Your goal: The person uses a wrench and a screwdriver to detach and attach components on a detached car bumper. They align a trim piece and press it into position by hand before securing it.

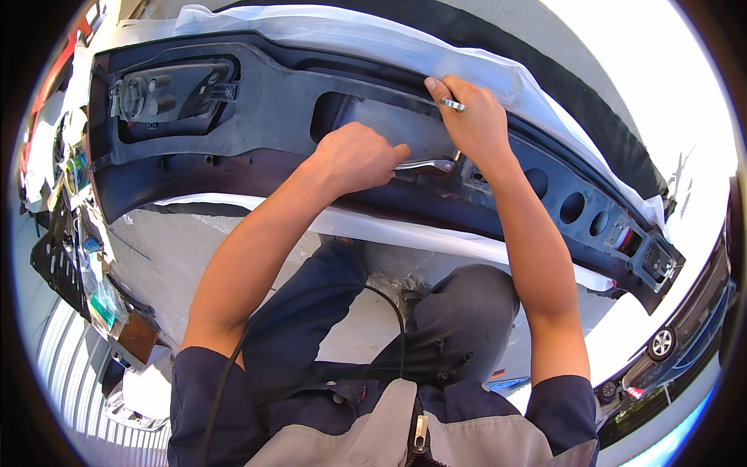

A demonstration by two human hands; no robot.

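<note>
Nearest, the torso is cut off by the bottom edge, and a thin black cable (pixel 307 289) is seen looped over the navy-and-grey work clothes (pixel 342 436). Both bare forearms are stretched forward. The left hand (pixel 358 158) is curled into a fist, knuckles up, around the handle of a shiny chrome ratchet wrench (pixel 428 166); much of that handle is hidden by the fingers. The right hand (pixel 476 117) is held farther out, its fingers folded around a small silver metal tool (pixel 453 105), of which only a rounded end is exposed; whether it is joined to the ratchet cannot be told. Beneath both hands, a long, curved, dark grey plastic bumper (pixel 276 93) is laid crosswise. Its rectangular middle opening is partly covered by the left hand, and round holes are cut toward its right end. A translucent white sheet (pixel 350 29) is spread under it. Farther off, cars (pixel 685 319) are bent by the lens at the right rim.
</note>
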